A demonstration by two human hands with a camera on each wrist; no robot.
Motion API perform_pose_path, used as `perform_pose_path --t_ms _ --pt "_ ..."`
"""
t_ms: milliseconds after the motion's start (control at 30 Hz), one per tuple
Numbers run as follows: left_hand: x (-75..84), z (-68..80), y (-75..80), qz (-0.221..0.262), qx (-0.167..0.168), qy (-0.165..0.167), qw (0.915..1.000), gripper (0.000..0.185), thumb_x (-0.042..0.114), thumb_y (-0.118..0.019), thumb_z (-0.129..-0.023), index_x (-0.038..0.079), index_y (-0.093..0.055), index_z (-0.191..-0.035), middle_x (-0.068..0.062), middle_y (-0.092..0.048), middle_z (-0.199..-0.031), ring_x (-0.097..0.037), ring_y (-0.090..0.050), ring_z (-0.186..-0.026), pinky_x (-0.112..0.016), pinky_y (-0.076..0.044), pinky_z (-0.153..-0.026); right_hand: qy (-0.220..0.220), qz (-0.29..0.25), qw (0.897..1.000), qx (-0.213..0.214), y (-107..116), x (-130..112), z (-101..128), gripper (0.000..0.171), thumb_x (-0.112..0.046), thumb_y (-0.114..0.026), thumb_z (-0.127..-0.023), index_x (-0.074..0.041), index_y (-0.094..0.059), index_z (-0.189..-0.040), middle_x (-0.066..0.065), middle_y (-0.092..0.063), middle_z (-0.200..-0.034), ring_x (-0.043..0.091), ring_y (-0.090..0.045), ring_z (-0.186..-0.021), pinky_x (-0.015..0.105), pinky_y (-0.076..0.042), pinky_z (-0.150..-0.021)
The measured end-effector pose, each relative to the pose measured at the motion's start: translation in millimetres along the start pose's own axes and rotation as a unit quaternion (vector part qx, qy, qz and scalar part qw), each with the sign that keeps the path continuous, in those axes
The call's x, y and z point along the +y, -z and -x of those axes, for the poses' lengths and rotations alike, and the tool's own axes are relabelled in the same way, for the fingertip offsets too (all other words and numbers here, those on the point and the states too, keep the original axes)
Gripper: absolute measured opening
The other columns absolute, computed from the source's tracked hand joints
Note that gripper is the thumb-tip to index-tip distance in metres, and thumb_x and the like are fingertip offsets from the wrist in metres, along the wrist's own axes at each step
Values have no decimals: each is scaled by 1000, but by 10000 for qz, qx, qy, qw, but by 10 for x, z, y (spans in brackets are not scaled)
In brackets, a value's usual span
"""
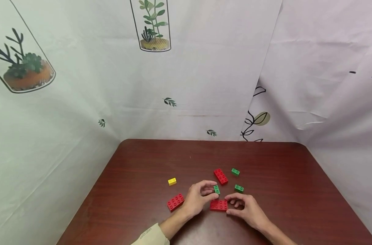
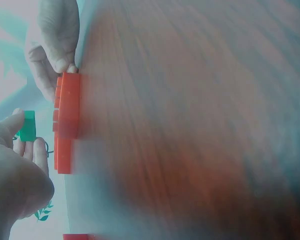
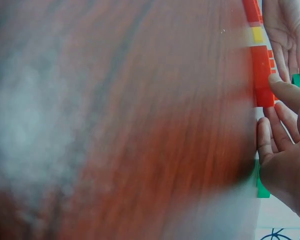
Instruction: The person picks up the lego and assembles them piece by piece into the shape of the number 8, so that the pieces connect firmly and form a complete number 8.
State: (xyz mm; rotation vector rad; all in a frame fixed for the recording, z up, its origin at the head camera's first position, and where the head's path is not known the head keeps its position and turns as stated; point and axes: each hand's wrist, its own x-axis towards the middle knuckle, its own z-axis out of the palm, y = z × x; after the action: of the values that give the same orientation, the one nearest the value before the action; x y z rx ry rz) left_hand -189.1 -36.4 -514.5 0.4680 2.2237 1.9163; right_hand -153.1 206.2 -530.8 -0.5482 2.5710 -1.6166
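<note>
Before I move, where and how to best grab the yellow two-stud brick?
I'd pinch the yellow two-stud brick by its long sides, mid-length, coming from above. It lies studs-up, apart from the other bricks, so both sides look clear; the red eight-stud brick on its near side might crowd a low approach from there. The left hand holds a green two-stud brick.

A small green brick is being pinched by the left hand, while a red brick is being held at its right end by the right hand. A yellow brick, two further red bricks and two further green bricks are being borne by the table.
</note>
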Motion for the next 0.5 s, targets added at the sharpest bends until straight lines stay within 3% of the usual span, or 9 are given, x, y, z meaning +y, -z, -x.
perform_pose_path --t_ms 167,333,500 --pt "10 11 -47 60 -103 -55 9999 33 4 -84 -91 8 -76 -124 -2 -75 -113 -25 -72 -110 -32 -57 -93 107 -74 9999 -12 2 18 2 35 -10 -89 -87 -3 -76 -118 5 -74 -106 15 -62 -85 26 -54 -72" --pt "24 24 -71 -174 -260 -156 9994 29 10 -85 -92 15 -78 -119 3 -76 -114 -25 -72 -112 -35 -57 -96 188 20 9998 5 -6 25 -6 35 -13 -90 -86 -5 -77 -117 2 -74 -104 12 -62 -85 27 -54 -72" --pt "-20 20 -86 -412 -520 -339 9972 30 15 -85 -92 12 -79 -121 8 -78 -112 -21 -72 -111 -37 -56 -98 141 111 9998 36 -5 25 -19 34 -15 -90 -86 -5 -77 -115 0 -74 -102 10 -62 -85 27 -54 -72"
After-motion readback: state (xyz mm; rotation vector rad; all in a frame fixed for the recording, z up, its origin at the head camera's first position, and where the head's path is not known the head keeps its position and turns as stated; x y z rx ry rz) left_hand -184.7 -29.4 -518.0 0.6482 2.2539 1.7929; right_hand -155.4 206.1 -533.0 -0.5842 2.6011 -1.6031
